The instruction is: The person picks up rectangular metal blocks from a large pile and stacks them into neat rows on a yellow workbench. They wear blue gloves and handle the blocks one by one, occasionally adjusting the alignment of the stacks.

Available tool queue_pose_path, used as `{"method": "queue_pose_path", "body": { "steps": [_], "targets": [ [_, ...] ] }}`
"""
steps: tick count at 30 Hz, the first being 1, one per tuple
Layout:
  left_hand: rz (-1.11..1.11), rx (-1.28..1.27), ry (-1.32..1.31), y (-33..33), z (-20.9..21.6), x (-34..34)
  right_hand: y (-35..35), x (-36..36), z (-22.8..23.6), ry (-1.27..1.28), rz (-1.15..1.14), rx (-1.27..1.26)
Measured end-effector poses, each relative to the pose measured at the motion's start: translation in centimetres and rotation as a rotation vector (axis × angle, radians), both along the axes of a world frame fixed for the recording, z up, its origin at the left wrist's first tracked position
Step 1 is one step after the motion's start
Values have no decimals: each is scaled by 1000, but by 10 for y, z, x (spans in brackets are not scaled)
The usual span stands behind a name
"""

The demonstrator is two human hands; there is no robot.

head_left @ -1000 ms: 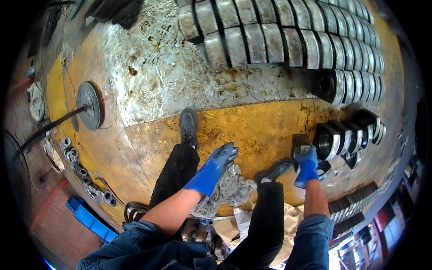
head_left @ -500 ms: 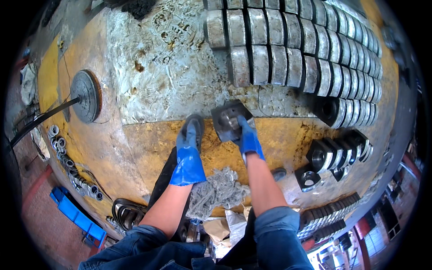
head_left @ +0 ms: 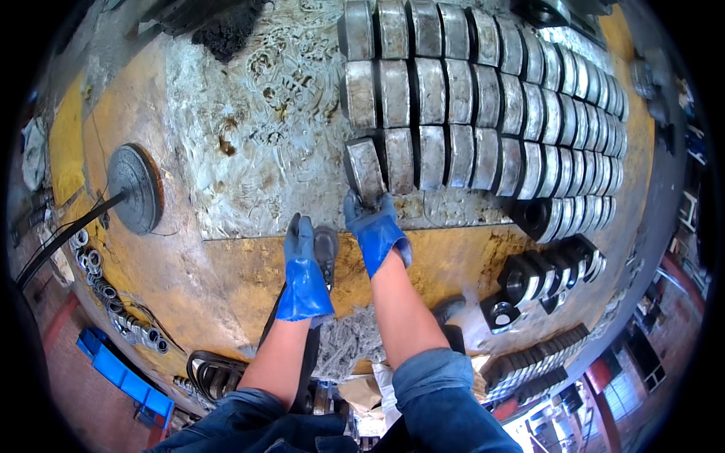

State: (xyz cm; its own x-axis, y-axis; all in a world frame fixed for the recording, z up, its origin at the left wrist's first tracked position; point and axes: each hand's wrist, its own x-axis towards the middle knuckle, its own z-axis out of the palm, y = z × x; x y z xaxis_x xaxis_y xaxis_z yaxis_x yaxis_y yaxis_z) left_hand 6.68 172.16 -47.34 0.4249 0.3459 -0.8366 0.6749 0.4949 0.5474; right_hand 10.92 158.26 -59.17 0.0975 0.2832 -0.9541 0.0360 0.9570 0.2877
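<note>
My right hand (head_left: 371, 220), in a grey-blue work glove with a bright blue cuff, grips the near end of a thick steel block (head_left: 365, 167). That block stands on edge at the left end of the nearest long row of similar blocks (head_left: 432, 157), leaning slightly askew beside its neighbour. My left hand (head_left: 300, 245), gloved the same way, is apart from the block, above my dark shoe (head_left: 325, 253). Its fingers are stretched out and hold nothing that I can see.
Several rows of steel blocks (head_left: 445, 94) fill the upper right. Dark bored blocks (head_left: 521, 279) stand at right. A round weighted base (head_left: 136, 189) with a black rod, metal rings (head_left: 109, 293) and a blue bin (head_left: 124, 370) lie left. Grey fibre waste (head_left: 349, 343) sits near my legs.
My right hand has carried the block up and left, from lying face-up above the yellow floor to standing on edge at the row's end. The left hand has shifted slightly down and left.
</note>
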Motion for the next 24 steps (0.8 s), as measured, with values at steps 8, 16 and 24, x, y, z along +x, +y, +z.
{"method": "queue_pose_path", "body": {
  "steps": [8,16,24],
  "targets": [
    [-129,-218,34,26,-120,33,-90,3,56,-277,1352,-580],
    [-137,-405,-23,-23,-170,103,-318,100,31,114,1629,-2539],
    [35,-434,201,-57,-151,162,-334,100,9,198,1697,-2555]
  ]
}}
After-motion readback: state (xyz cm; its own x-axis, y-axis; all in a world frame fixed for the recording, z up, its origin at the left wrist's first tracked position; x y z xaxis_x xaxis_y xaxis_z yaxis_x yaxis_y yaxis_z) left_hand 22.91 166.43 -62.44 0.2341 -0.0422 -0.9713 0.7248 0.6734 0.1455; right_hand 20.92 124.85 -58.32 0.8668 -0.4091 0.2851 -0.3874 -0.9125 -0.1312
